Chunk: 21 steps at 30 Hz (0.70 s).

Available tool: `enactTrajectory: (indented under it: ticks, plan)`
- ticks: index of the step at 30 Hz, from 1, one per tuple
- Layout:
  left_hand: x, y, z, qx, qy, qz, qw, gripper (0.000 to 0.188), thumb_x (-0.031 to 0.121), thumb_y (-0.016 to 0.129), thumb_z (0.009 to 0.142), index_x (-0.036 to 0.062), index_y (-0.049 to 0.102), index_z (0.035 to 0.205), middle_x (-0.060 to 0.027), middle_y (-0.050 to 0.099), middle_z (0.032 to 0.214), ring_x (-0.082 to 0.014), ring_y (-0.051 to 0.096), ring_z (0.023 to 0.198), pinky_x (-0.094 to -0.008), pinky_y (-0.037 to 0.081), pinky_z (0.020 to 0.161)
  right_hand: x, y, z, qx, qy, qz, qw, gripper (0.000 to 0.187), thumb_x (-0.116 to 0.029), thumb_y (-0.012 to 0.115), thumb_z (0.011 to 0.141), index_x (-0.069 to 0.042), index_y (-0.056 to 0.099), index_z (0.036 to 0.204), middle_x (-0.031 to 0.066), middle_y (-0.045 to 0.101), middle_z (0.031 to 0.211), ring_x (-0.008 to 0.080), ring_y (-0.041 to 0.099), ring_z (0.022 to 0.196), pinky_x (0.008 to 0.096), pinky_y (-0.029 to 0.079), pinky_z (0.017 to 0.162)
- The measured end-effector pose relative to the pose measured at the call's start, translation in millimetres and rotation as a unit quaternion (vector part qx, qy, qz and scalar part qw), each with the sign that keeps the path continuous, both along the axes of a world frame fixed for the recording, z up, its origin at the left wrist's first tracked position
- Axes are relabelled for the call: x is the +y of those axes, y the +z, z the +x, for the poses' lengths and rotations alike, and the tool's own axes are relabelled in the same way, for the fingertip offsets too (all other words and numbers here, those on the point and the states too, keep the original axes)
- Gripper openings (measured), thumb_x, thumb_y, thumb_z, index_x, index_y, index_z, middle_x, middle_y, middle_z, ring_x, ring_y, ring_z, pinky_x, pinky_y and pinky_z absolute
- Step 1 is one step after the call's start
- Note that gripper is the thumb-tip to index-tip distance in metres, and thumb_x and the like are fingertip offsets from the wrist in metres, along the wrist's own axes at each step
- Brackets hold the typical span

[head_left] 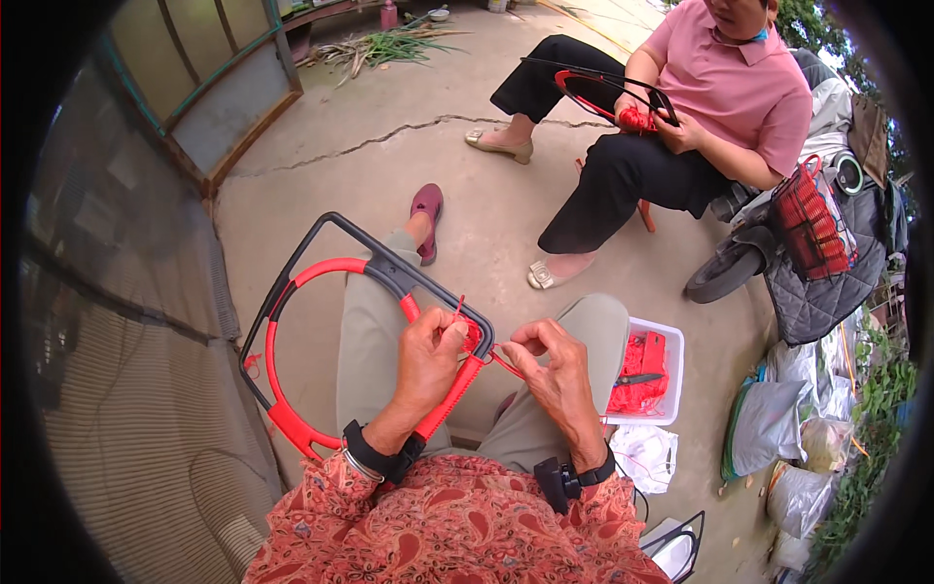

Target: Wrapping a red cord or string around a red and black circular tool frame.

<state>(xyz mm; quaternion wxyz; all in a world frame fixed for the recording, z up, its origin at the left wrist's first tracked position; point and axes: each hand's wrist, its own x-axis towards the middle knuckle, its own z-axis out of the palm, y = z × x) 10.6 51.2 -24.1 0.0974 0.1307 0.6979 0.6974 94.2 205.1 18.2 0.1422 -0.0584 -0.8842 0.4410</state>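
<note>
A black frame (326, 226) with rounded corners rests tilted across my lap, with a ring (269, 365) inside it. Red cord covers much of the ring and the frame's near right side. My left hand (428, 358) is closed at the frame's right corner, thumb and finger pinching red cord beside a small red bundle (473, 333). Just right of that corner, my right hand (555, 365) pinches a strand of red cord (507, 364) that runs to the frame. The inside of my left grip is partly hidden.
A white bin (671, 389) of red cord, with dark scissors (637, 379) on top, stands by my right knee. Beside it lies a white plastic bag (646, 456). Across from me, a seated person (725, 97) handles a similar frame. Silver sacks (764, 428) line the right side.
</note>
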Motion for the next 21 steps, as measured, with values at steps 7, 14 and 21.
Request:
enactTrajectory:
  ticks: [7, 14, 21]
  plan:
    - [-3.5, 24.1, -0.9, 0.037, -0.117, -0.012, 0.992, 0.01, 0.005, 0.059, 0.087, -0.0005, 0.058, 0.078, -0.0049, 0.058, 0.086, -0.009, 0.054, 0.076, -0.0232, 0.045, 0.067, -6.3, -12.3, -21.1, -0.035, 0.053, -0.136, 0.989, 0.023, -0.007, 0.073, 0.077, -0.001, 0.066, 0.098, 0.0044, 0.05, 0.075, 0.0137, 0.05, 0.065, 0.027, 0.042, 0.059]
    - [-8.7, 31.3, -2.8, 0.198, -0.052, -0.027, 0.978, 0.01, 0.006, 0.066, 0.08, -0.0017, 0.06, 0.081, -0.0112, 0.056, 0.097, -0.0217, 0.056, 0.088, -0.0316, 0.045, 0.082, 46.0, 8.7, 24.5, 0.115, -0.097, -0.385, 0.911, 0.015, -0.014, 0.065, 0.088, -0.001, 0.062, 0.097, 0.0055, 0.057, 0.09, 0.0161, 0.054, 0.085, 0.0291, 0.046, 0.075]
    - [-3.3, 24.3, 15.6, -0.026, -0.15, -0.049, 0.987, 0.015, 0.01, 0.065, 0.086, -0.0016, 0.058, 0.093, -0.0051, 0.055, 0.092, -0.0125, 0.056, 0.088, -0.0264, 0.047, 0.075, 153.3, 38.9, 114.1, 0.311, -0.018, -0.717, 0.624, 0.03, -0.028, 0.037, 0.103, -0.008, 0.043, 0.082, 0.0003, 0.041, 0.071, 0.0105, 0.037, 0.059, 0.0258, 0.035, 0.054]
